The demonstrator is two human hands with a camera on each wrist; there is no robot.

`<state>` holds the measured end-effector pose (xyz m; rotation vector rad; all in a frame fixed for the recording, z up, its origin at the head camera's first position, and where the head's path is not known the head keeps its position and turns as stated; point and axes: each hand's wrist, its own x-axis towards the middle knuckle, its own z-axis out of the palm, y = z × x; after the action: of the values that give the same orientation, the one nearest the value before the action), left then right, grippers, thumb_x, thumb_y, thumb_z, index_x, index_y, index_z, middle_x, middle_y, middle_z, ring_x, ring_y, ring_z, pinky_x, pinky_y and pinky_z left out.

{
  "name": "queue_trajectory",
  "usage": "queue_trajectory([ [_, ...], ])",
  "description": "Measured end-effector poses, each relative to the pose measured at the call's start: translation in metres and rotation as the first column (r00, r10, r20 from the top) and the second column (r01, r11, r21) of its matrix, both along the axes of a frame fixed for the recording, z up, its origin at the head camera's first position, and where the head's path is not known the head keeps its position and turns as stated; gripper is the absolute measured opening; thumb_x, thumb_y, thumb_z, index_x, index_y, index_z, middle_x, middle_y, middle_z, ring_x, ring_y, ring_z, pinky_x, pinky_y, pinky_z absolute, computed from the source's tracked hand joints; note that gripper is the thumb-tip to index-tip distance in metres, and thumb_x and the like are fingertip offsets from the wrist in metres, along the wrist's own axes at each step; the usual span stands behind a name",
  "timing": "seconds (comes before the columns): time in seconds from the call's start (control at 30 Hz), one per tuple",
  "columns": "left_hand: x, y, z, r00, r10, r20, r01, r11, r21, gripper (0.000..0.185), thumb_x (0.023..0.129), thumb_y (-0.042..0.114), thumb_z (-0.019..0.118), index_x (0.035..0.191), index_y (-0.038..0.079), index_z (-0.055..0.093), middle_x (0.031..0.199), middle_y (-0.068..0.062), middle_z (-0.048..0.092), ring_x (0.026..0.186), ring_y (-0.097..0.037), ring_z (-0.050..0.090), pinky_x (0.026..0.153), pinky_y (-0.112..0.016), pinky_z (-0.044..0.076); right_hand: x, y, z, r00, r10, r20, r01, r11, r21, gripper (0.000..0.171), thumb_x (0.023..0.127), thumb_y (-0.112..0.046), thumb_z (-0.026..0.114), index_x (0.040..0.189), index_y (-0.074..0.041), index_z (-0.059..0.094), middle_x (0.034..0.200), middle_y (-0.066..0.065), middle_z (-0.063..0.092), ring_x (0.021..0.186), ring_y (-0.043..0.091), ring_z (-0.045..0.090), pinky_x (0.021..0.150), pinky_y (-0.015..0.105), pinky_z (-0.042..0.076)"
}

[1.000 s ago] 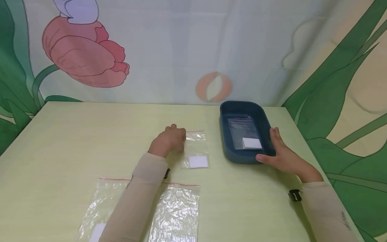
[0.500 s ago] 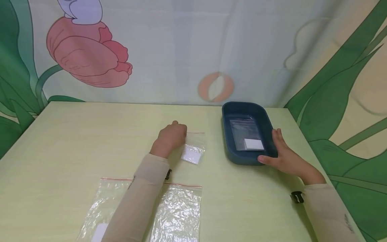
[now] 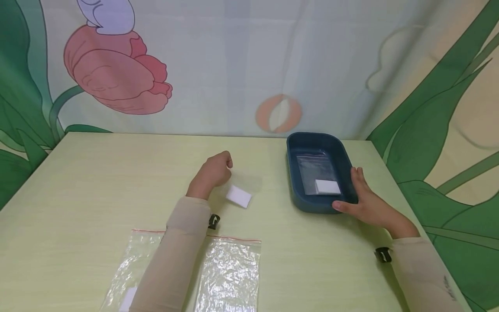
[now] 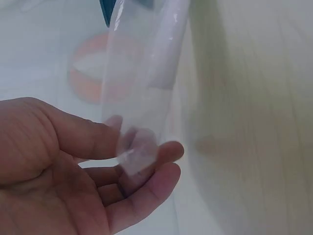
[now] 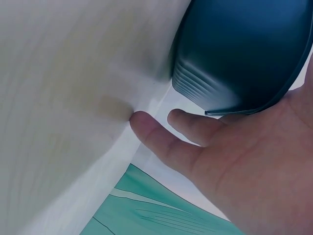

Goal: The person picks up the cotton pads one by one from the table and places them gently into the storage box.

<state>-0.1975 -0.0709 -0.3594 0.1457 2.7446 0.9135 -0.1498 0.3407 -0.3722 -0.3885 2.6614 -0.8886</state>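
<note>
My left hand (image 3: 225, 166) pinches the top of a small clear zip bag (image 3: 236, 190) and holds it a little above the table. A white square (image 3: 239, 196) hangs in the bag's bottom. In the left wrist view the thumb and fingertips (image 4: 164, 149) pinch the clear film (image 4: 139, 98). My right hand (image 3: 352, 190) rests against the near right corner of a dark blue tray (image 3: 296, 195), fingers straight along its side, thumb at its near edge. In the right wrist view the fingers (image 5: 161, 142) lie relaxed beside the tray (image 5: 234, 54). Inside the tray lies another clear bag with a white square (image 3: 327, 186).
Two larger clear zip bags (image 3: 230, 273) with red strips lie side by side near the table's front edge, partly under my left sleeve. The pale green table (image 3: 97, 182) meets a flower-patterned cloth backdrop behind and at both sides.
My left hand has lifted the small bag off the table and drawn it slightly left; the white square now hangs tilted. The right hand has stayed on the tray.
</note>
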Motion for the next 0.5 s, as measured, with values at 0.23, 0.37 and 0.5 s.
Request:
queue_trajectory([
  [0.23,0.0005,-0.0061,0.0026,0.999,-0.014,0.044,0.014,1.000,0.005,0.038,0.093,-0.003,0.040,0.130,0.002,0.048,0.104,-0.016,0.058,0.080,-0.025,0.047,0.074,-0.036,0.040,0.0001,-0.0002,-0.0003,1.000,-0.002,0.006,0.002,1.000,-0.008,0.118,0.094,-0.045,0.070,0.155,-0.010,-0.025,0.159,0.014,-0.034,0.146,0.047,-0.018,0.108,0.074,0.008],
  [0.37,-0.0034,-0.0076,0.0023,0.997,-0.069,0.025,0.067,0.995,0.075,0.035,0.091,-0.006,0.042,0.119,0.002,0.061,0.111,-0.015,0.062,0.092,-0.026,0.052,0.081,-0.037,0.043,0.0001,-0.0018,-0.0001,1.000,-0.009,0.007,0.009,1.000,-0.002,0.119,0.094,-0.045,0.070,0.155,-0.011,-0.026,0.159,0.014,-0.035,0.146,0.048,-0.017,0.108,0.074,0.008],
  [0.5,-0.0061,-0.0073,0.0008,0.995,-0.076,0.058,0.063,0.977,0.202,0.026,0.096,0.000,0.048,0.108,-0.001,0.071,0.114,-0.013,0.066,0.102,-0.025,0.056,0.083,-0.036,0.051,-0.0006,-0.0031,-0.0020,1.000,-0.018,0.006,0.018,1.000,0.010,0.120,0.093,-0.047,0.070,0.156,-0.011,-0.025,0.159,0.015,-0.034,0.146,0.050,-0.014,0.108,0.074,0.009],
])
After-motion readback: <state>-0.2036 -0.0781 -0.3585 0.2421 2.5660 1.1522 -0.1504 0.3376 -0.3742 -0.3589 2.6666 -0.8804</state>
